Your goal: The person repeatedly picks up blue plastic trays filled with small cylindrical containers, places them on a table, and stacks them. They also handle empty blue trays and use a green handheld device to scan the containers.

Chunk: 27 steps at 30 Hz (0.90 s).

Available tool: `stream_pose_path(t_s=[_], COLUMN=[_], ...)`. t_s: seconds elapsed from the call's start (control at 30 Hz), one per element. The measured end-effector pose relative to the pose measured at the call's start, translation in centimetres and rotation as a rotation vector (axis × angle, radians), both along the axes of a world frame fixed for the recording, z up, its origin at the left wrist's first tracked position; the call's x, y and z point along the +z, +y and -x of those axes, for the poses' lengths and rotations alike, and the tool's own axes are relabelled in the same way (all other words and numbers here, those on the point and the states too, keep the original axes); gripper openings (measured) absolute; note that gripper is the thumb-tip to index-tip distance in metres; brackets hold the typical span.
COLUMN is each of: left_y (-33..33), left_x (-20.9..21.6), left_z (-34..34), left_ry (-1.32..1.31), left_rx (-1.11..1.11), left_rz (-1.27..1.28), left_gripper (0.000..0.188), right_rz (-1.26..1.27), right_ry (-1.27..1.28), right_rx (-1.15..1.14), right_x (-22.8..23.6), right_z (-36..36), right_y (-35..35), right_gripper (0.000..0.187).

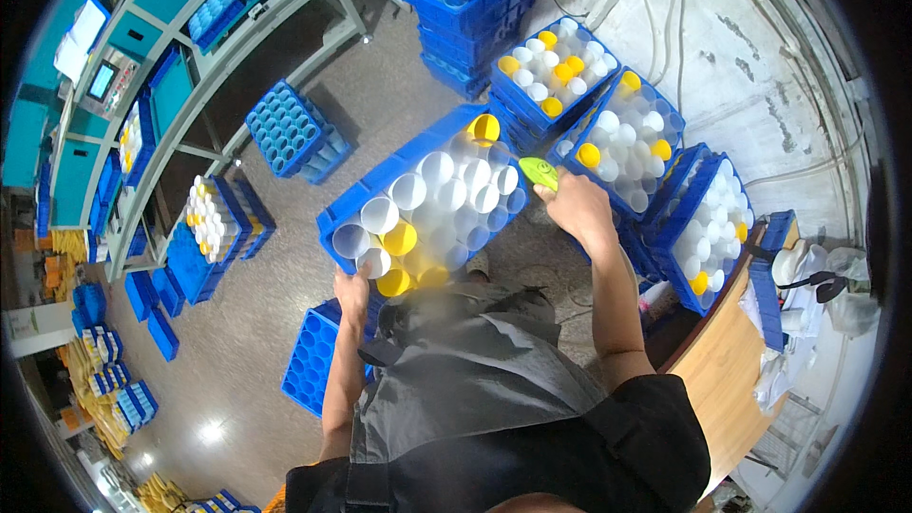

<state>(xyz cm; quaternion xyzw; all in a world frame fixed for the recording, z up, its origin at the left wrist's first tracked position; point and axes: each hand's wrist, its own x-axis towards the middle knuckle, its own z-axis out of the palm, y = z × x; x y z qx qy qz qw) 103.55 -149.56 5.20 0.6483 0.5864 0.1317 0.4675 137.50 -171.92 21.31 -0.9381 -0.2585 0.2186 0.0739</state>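
Observation:
In front of me a blue crate point(328, 218) is filled with upright white, clear and yellow paper-like tubes point(436, 169), their round open ends facing up. My left hand point(352, 293) is closed at the crate's near left corner, beside the white and yellow tubes; its fingertips are partly hidden. My right hand point(579, 206) is wrapped round a lime-green hand tool point(540, 172) at the crate's right edge. The tool's exact kind does not show.
More blue crates of tubes point(622, 142) stand at my right, beside a wooden table point(717, 366). Stacked blue crates point(465, 19) rise at the far side. An empty-celled blue tray point(310, 361) lies near my left forearm. A grey-green machine bench point(275, 19) curves along the left.

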Motion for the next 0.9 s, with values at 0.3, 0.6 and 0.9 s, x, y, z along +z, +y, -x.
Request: stream_pose_path(t_s=[0.3, 0.6, 0.9], left_y=[-1.1, -1.4, -1.9], left_x=[0.9, 0.0, 0.2], left_z=[-1.3, -1.7, -2.6], left_ry=[0.201, 0.375, 0.493], left_rx=[-0.037, -0.053, -0.006], left_rz=[-0.051, -0.164, -0.194], left_gripper=[0.053, 0.086, 0.090], right_rz=[-0.058, -0.081, -0.111], right_ry=[0.127, 0.187, 0.201], right_rx=[0.107, 0.255, 0.424], right_x=[-0.3, -0.7, 0.9], right_z=[2.2, 5.6, 9.3], right_y=[-0.1, 2.2, 4.9], right_gripper=[0.038, 0.041, 0.040])
